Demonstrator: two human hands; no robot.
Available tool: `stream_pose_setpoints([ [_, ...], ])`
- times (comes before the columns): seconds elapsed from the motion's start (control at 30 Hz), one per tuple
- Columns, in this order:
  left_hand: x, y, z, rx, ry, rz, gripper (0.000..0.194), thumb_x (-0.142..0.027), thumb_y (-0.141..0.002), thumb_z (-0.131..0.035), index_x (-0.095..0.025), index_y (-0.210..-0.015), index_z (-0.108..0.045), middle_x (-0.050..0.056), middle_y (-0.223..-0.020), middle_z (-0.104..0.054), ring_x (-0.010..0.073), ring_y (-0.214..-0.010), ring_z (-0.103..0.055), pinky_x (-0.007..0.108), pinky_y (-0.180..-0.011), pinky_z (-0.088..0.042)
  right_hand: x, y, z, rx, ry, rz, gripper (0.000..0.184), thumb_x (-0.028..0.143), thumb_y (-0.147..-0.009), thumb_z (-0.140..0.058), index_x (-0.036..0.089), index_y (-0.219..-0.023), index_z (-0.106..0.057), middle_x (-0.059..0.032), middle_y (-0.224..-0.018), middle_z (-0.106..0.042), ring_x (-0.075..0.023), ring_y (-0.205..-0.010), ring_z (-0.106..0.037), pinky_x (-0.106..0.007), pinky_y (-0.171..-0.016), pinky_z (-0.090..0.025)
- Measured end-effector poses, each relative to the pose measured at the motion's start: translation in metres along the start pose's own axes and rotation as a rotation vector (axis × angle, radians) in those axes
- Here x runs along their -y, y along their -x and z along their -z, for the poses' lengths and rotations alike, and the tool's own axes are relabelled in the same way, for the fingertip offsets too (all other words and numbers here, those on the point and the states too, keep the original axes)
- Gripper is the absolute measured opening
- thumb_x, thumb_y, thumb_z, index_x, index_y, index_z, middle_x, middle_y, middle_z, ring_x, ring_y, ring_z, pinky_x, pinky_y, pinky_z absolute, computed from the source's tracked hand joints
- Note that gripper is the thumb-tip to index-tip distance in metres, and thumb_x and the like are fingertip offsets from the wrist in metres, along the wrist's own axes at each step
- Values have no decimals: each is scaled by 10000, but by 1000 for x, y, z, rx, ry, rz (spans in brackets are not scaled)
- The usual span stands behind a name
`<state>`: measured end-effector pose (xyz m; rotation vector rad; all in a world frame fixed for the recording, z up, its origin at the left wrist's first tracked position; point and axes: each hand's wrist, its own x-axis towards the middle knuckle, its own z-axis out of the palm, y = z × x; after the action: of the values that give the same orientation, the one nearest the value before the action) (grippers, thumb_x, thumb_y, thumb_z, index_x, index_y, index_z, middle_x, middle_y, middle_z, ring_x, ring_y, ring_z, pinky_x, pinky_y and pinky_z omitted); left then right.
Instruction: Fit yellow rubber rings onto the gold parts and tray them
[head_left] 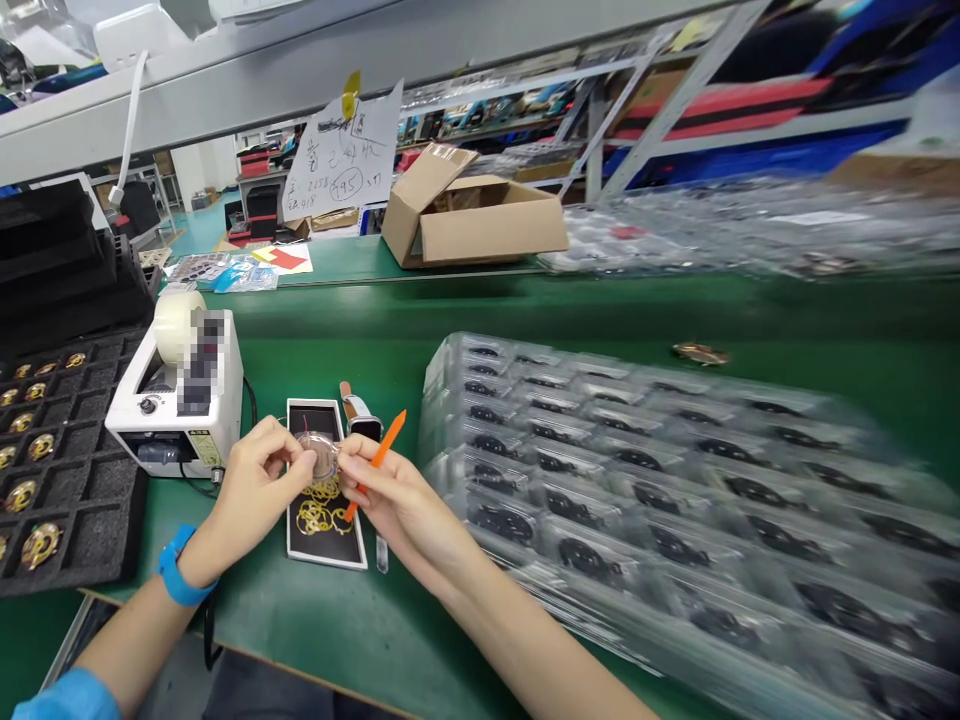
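Note:
Above a small white-rimmed box [328, 562], my two hands meet at a round, clear, disc-like part [321, 455]. My left hand [259, 490] pinches its left side between thumb and fingertips. With thumb and index finger, my right hand [390, 495] grips the right side. That same hand also keeps a pointed orange plastic stick [391, 434] between its fingers, tip upward. Thin yellow rings [319, 516] lie loosely on the box's black bottom. Close beside the box, partly behind my right hand, is a wristwatch [364, 424]. Fine details of the clear part are too small to make out.
To the left stand a white tape dispenser [180, 390] and a black foam tray [90, 520] with gold round parts. Stacked clear blister trays [480, 400] holding dark parts fill the right side. Behind are a small loose part [701, 354] and an open cardboard box [487, 230].

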<state>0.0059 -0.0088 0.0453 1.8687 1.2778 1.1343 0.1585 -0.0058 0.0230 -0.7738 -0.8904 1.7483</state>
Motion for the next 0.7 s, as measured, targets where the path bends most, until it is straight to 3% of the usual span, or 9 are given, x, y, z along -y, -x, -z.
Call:
stream_pose_setpoints([
  [0.2, -1, 1, -3, -213, -400, -16, 194, -250, -789, -592, -189, -649, -472, -30, -699, -432, 113, -592, -422, 255, -564, -340, 0, 0, 0, -79, -1, 40, 365, 462, -583, -798, 182, -643, -572, 48, -621, -386, -82, -552, -230, -246, -519, -183],
  [0.33, 3, 1, 5, -330, -369, -221, 89, -190, -839, -549, -190, -750, -546, -10, -749, -496, 123, -643, -481, 266, -605, -405, 1, 0, -1, -82, -6, 40, 361, 463, -586, -795, 187, -641, -569, 45, -621, -382, -85, -552, -231, -249, -519, -186],
  [0.5, 8, 0, 1, -239, -254, -456, 93, -198, -825, -611, -234, -863, -689, 63, -1013, -625, 212, -968, -581, 392, -832, -472, 0, 3, -4, -37, -8, 24, 328, 442, -606, -783, 188, -640, -577, 32, -647, -398, -91, -566, -240, -251, -519, -189],
  [0.6, 14, -2, -3, -172, -268, -509, 111, -240, -806, -640, -271, -891, -705, 67, -1133, -640, 261, -1130, -545, 532, -995, -374, -2, 4, -7, -14, -44, 5, 312, 423, -612, -780, 187, -639, -578, 25, -660, -407, -96, -577, -253, -247, -515, -197],
  [0.7, 19, -3, -5, -146, -303, -524, 135, -267, -779, -653, -277, -904, -703, 69, -1173, -641, 279, -1183, -522, 587, -1062, -269, -5, 6, -9, 19, -96, -47, 329, 411, -597, -791, 180, -628, -559, 24, -645, -413, -94, -585, -278, -236, -522, -217],
])
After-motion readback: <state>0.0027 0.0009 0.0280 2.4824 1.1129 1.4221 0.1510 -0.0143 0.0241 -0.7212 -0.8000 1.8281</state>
